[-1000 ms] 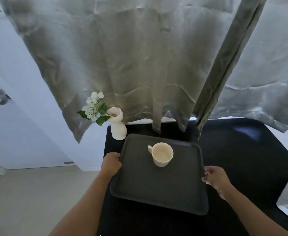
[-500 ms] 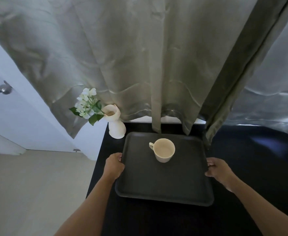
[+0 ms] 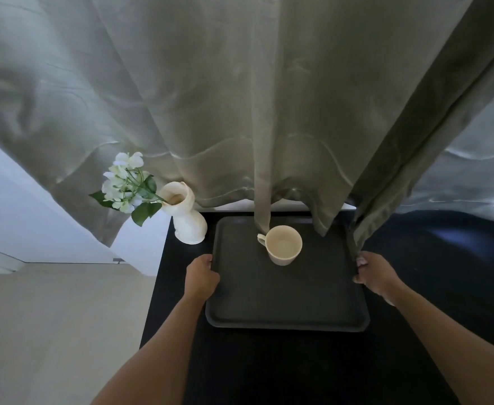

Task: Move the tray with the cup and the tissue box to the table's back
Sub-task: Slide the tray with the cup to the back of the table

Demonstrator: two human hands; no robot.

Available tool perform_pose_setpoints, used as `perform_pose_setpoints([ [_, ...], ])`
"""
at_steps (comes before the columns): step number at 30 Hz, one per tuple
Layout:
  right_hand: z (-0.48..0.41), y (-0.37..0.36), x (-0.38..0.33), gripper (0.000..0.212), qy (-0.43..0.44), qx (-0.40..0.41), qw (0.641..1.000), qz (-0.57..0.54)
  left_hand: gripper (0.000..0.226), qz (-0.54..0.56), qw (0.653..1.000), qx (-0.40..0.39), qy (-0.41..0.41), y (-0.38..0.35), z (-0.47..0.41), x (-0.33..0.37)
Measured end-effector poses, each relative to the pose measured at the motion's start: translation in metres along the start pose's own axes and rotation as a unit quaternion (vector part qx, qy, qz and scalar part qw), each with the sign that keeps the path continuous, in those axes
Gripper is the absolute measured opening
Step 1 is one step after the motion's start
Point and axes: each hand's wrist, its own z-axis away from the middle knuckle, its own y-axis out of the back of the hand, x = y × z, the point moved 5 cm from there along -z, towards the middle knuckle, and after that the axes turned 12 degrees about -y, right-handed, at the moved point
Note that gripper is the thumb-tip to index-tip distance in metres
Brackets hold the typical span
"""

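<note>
A dark grey tray [image 3: 286, 302] lies on the black table [image 3: 269, 369], its far edge close to the table's back and partly under the curtain hem. A cream cup [image 3: 283, 244] stands upright on the tray's far half, handle to the left. My left hand [image 3: 202, 276] grips the tray's left rim. My right hand [image 3: 377, 274] grips the right rim. No tissue box is in view.
A white vase [image 3: 187, 220] with white flowers [image 3: 126, 182] stands at the table's back left corner, just left of the tray. Grey-green curtains [image 3: 269, 112] hang over the table's back edge and touch the tray. The floor [image 3: 50, 331] lies left of the table.
Both hands have pushed the tray with the cup away from me toward the table's back; its far edge now sits under the curtain. The view has shifted left, and the white box at the right is out of view.
</note>
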Motion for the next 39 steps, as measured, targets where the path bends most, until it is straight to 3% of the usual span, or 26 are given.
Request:
perform_pose_setpoints([
  [24, -0.024, 0.011, -0.029, 0.024, -0.001, 0.03, 0.999, 0.018, 0.029, 0.002, 1.0, 0.006, 0.001, -0.017, -0.04, 0.006],
  [39, -0.022, 0.015, -0.029, 0.037, -0.024, 0.037, 0.999, 0.008, 0.035, 0.007, 1.0, 0.011, 0.012, -0.018, -0.044, 0.018],
])
